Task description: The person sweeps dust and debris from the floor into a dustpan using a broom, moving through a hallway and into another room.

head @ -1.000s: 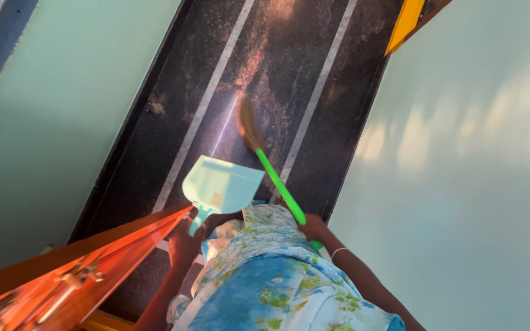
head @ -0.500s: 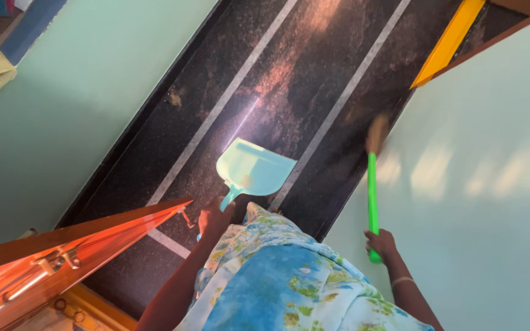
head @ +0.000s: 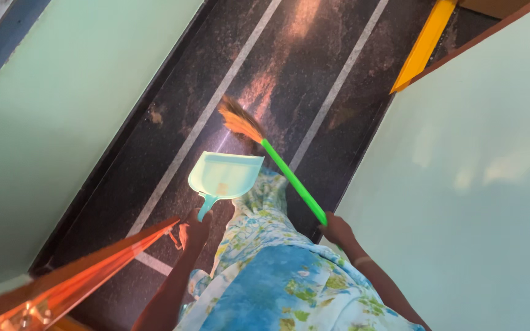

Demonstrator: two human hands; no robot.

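Looking down from the head view, a blue and white floral garment (head: 277,282) fills the lower middle. The left hand (head: 194,234) is curled around the handle of a light turquoise plastic dustpan (head: 225,176), its forearm running up from the bottom edge; the pan is held out ahead of the garment with its wide mouth pointing away, and a small pale patch lies inside it. The right hand (head: 337,230) is wrapped around the lower end of a bright green broom handle, arm angled in from the lower right. The broom (head: 277,165) slants up and to the left, its orange-brown bristle head fanned out just beyond the dustpan's far edge, probably brushing the floor, though contact is unclear. The dark speckled floor (head: 314,73) carries two pale lines running lengthwise. An orange-brown wooden door edge (head: 81,276) stands at lower left. Pale green walls (head: 480,153) close in on both sides, and a yellow strip (head: 421,46) lies at the far end.
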